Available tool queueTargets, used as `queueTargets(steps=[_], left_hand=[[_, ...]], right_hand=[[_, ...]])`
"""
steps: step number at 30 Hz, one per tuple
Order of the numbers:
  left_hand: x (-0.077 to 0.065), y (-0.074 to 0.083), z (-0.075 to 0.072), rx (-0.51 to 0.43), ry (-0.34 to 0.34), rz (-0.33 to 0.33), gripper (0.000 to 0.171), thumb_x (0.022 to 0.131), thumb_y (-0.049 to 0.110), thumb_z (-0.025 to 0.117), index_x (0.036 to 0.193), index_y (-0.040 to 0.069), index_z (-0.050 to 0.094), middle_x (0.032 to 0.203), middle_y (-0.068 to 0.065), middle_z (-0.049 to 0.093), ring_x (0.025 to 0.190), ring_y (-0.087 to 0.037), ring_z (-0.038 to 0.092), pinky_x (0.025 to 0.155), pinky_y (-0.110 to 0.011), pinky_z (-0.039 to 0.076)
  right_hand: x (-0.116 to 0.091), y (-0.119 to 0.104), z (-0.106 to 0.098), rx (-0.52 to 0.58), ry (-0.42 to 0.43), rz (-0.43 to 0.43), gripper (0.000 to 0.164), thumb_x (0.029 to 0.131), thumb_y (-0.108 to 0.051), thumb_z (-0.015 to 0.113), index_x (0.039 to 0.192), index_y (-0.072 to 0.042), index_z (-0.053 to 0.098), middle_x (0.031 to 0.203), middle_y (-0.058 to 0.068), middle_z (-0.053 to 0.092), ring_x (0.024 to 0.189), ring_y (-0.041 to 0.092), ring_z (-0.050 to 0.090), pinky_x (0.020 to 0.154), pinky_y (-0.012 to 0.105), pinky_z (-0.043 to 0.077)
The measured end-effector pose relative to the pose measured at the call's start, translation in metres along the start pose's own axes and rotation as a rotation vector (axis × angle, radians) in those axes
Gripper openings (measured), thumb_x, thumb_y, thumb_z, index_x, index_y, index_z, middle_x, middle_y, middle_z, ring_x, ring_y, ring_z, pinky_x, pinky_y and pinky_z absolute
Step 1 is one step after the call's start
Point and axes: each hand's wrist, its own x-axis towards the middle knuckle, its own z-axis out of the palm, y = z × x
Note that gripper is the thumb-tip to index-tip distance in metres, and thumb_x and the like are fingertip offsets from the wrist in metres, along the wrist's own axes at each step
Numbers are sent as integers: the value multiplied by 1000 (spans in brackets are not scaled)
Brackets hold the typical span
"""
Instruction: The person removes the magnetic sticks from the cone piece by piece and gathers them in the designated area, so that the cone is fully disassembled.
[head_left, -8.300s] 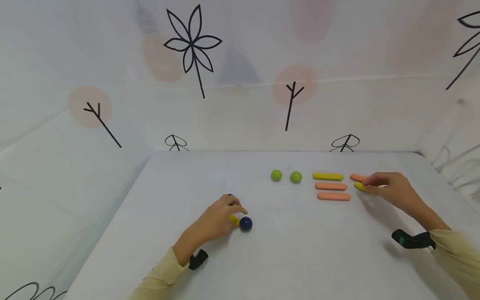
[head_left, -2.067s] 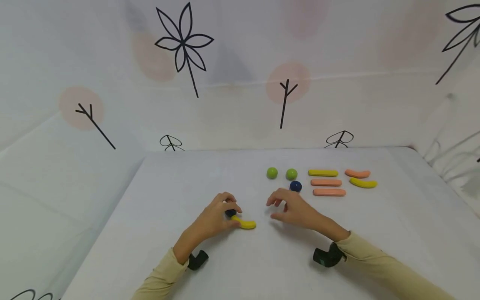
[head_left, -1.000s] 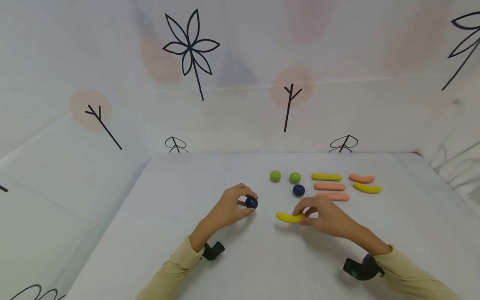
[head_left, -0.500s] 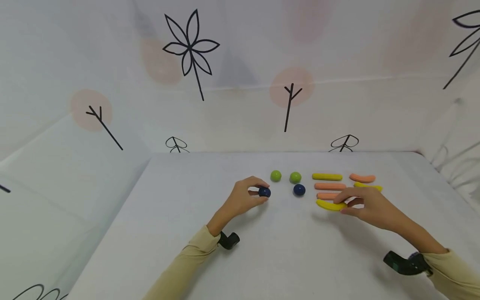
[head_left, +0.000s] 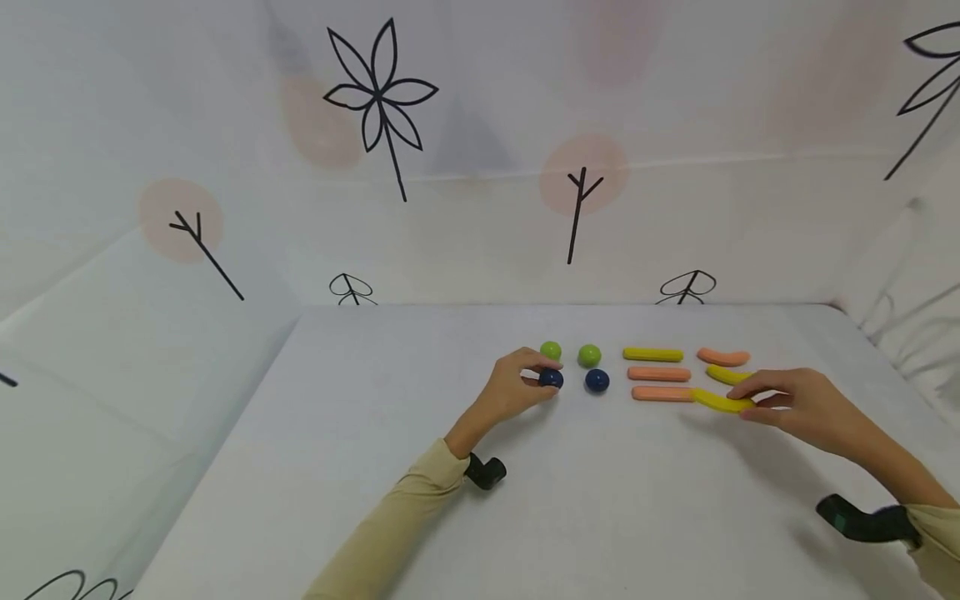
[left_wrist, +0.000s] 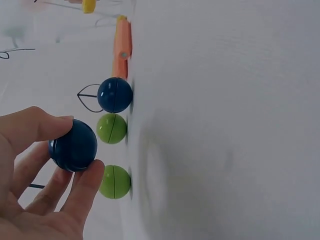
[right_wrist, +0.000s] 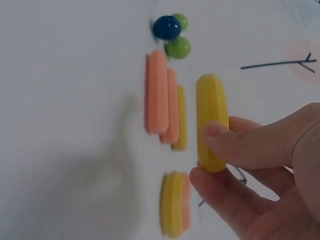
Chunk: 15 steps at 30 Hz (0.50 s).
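Note:
My left hand point(head_left: 513, 387) pinches a glossy dark blue ball point(head_left: 551, 378) between thumb and fingertips; the left wrist view shows this held ball point(left_wrist: 73, 145) above the tabletop. In front of it is a green ball point(head_left: 551, 350), partly hidden. A second green ball point(head_left: 589, 356) and another blue ball point(head_left: 597, 381) rest to its right. My right hand point(head_left: 813, 408) grips one end of a curved yellow stick point(head_left: 716, 401), raised off the table. Behind that lie a second curved yellow stick point(head_left: 726, 375), partly covered by my fingers, and a curved orange stick point(head_left: 723, 357).
Left of the curved sticks lie a straight yellow stick point(head_left: 652, 354) and two straight orange sticks, a rear one point(head_left: 658, 374) and a front one point(head_left: 660, 393). The white table point(head_left: 420, 417) meets a patterned cloth backdrop point(head_left: 480, 233) behind.
Over the last second both hands travel right: the left carries the blue ball back toward the green ones, the right carries the curved yellow stick toward the other curved sticks.

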Motion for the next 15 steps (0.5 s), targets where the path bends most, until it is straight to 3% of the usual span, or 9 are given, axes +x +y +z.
queueTargets(steps=[6, 15], left_hand=[[8, -9, 10, 45, -20, -19, 29, 76, 1, 75, 105, 4, 70, 101, -2, 60, 94, -10, 58, 78, -18, 50], [12, -14, 21, 53, 50, -71, 28, 74, -3, 76, 102, 1, 70, 102, -9, 62, 97, -21, 61, 80, -22, 50]], right_hand=[[-4, 27, -5, -2, 11, 74, 22, 74, -6, 79, 95, -5, 72, 96, 13, 66, 77, -10, 54, 61, 14, 49], [-6, 62, -2, 16, -51, 179, 25, 80, -13, 76, 101, -2, 72, 101, 18, 66, 80, -15, 47, 64, 15, 49]])
